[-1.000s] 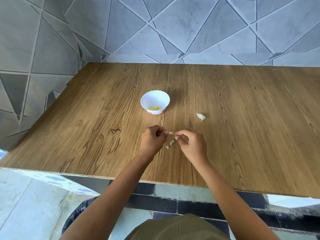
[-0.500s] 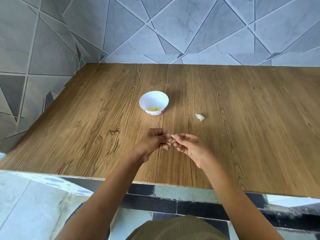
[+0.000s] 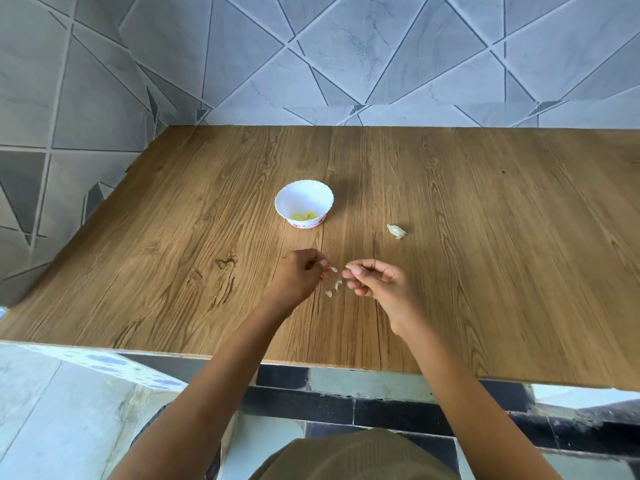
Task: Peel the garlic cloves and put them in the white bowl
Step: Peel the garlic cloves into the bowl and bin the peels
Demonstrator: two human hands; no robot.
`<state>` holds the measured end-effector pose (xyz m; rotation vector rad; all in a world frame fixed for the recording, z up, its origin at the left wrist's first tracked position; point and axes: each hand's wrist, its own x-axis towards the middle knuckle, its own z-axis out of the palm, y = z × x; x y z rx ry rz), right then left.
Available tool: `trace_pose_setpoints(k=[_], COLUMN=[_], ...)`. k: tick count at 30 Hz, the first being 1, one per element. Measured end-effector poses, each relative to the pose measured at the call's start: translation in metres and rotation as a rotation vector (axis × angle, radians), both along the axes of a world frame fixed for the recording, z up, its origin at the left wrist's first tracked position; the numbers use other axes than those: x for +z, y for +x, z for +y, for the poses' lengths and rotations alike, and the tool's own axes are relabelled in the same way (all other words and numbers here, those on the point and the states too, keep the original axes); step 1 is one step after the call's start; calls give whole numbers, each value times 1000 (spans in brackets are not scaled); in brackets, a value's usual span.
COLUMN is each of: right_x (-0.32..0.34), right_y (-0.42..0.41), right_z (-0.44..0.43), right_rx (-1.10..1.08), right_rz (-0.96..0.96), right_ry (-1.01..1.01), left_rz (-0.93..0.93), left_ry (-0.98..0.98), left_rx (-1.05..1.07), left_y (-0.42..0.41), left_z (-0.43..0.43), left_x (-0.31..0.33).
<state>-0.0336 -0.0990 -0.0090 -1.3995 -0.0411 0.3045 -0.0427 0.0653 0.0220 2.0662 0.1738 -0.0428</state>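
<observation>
Pale bit (image 3: 334,269) at fingers (image 3: 323,264) — clove or peel, unclear

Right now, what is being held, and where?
Left hand and right hand each pinch a small garlic bit at the fingertips; which part cannot be told.

Bench (image 3: 485,254): the bowl (image 3: 303,197) holding peeled cloves (image 3: 304,215) stood behind your left hand (image 3: 299,277) and right hand (image 3: 377,284); peel scraps (image 3: 334,289) lay between them; a whole clove (image 3: 396,231) lay right of the bowl.
</observation>
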Motion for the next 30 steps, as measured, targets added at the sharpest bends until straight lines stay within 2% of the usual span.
trace_pose_setpoints(k=[2,3,7,11,18,25,27,30], right_x=[0,0,-1,1,0,0,-1,-10], right_y=[-1,-1,-2,-1,-2,-4,-4,-9], right_z=[0,1,1,1,3,3,4,-5], right_rx=[-47,-65,-93,-110,-109,-79,-80,-82], right_rz=[3,9,23,22,-4,-32,-132,-502], right_ry=[41,65,121,142,82,20,-109,-663], left_rz=[-99,-122,-162,-201,-120,-157,-163,-157], left_ry=[202,225,139,138,-51,59,104,139], left_rx=[-65,-79,-32,-44,-120,-155,-113,68], left_y=[-2,-3,-4,-5,-6,-5,-2,9], left_z=[0,0,-2,-4,-5,-3,3,21], left_x=[0,0,0,0,-1,3,2,-4])
